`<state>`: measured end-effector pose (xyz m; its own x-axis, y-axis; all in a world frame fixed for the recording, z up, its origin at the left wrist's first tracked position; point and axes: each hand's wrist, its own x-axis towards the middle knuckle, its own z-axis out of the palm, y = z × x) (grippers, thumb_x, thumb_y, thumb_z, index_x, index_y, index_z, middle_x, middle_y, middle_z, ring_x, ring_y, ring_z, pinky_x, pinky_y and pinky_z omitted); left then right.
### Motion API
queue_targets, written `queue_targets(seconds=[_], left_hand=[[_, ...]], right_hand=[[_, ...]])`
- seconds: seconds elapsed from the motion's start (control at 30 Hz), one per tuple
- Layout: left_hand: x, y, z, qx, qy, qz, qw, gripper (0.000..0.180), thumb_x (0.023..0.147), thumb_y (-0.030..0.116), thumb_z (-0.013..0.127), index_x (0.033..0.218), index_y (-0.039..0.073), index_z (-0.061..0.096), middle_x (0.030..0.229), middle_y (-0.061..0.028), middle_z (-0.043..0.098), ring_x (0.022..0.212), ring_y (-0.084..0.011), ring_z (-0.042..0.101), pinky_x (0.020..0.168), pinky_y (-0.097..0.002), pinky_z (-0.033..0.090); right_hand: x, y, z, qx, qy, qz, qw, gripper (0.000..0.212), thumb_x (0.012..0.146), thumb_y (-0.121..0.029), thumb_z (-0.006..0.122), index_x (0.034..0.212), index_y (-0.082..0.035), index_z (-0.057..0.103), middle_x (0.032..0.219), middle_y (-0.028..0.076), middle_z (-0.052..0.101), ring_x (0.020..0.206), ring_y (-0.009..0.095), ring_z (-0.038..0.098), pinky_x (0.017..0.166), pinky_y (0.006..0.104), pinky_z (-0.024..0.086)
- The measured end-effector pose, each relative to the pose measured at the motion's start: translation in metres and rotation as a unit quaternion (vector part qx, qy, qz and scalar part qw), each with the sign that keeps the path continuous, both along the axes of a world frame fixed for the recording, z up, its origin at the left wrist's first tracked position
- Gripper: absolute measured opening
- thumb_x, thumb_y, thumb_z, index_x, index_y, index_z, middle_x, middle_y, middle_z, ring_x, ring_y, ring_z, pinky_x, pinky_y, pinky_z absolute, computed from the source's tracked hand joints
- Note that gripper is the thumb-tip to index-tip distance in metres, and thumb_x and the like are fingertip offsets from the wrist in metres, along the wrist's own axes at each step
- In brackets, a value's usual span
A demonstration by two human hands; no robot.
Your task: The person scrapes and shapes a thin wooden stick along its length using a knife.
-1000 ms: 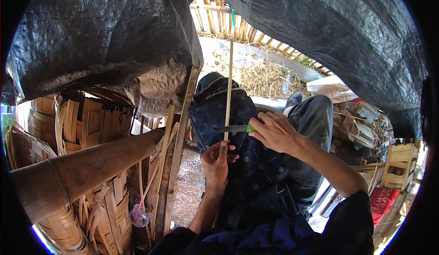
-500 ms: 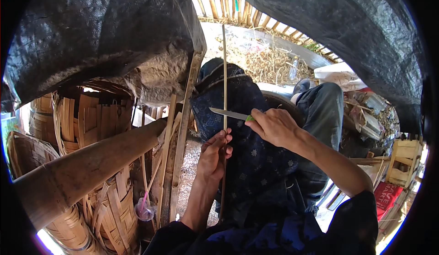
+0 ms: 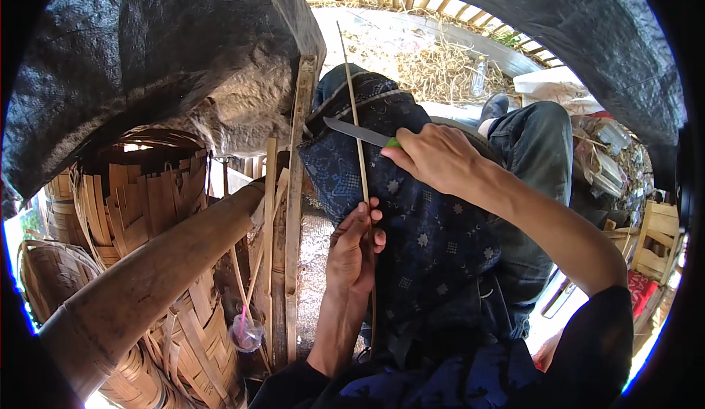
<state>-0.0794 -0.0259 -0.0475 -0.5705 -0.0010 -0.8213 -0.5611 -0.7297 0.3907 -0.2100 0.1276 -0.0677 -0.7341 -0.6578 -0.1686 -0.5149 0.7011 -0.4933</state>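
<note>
My left hand (image 3: 354, 247) is closed around a long, thin bamboo strip (image 3: 359, 161), which points away from me over my lap and leans slightly left at its far end. Its near end runs down past my wrist toward my body. In my right hand (image 3: 443, 158) is a knife (image 3: 355, 131) with a green handle, mostly covered by my fingers. The blade lies crosswise over the strip, some way beyond my left fingers, its tip pointing left. Patterned dark blue cloth (image 3: 433, 233) is spread across my leg beneath both hands.
A thick bamboo pole (image 3: 154, 277) slants in from the left, above woven bamboo baskets (image 3: 158, 203). Upright wooden slats (image 3: 292, 225) stand beside my left arm. A plastic cup (image 3: 246, 333) with a pink straw hangs low. Dark sheeting (image 3: 169, 49) drapes overhead; shavings (image 3: 433, 67) litter the ground ahead.
The knife has slid along the strip, farther from my left hand. The strip's far end now tilts more to the left. My left hand keeps its grip, and the whole view has shifted slightly.
</note>
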Motion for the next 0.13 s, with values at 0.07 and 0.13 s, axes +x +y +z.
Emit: queue_targets(seconds=[0.07,0.13], left_hand=[[0.002,0.0,0.0,-0.002,0.007,0.001,1.0,0.026,0.09,0.02,0.055,0.11,0.004,0.053,0.083,0.0019,0.058,0.058,-0.0098,0.049,0.052,-0.0205,0.035],[0.004,0.001,0.0,-0.023,0.0,-0.016,1.0,0.027,0.09,0.022,0.056,0.11,0.004,0.053,0.084,0.0016,0.059,0.058,-0.0102,0.051,0.052,-0.0207,0.037]], right_hand=[[-0.019,-0.006,-0.001,0.005,-0.028,-0.019,0.999,0.041,0.094,-0.033,0.045,0.07,-0.001,0.053,0.049,0.013,0.055,0.044,0.028,0.059,0.041,0.0374,0.047],[-0.035,-0.01,-0.004,0.002,0.005,-0.025,1.0,0.04,0.094,-0.034,0.045,0.074,-0.001,0.056,0.053,0.014,0.057,0.052,0.026,0.063,0.046,0.0383,0.05]])
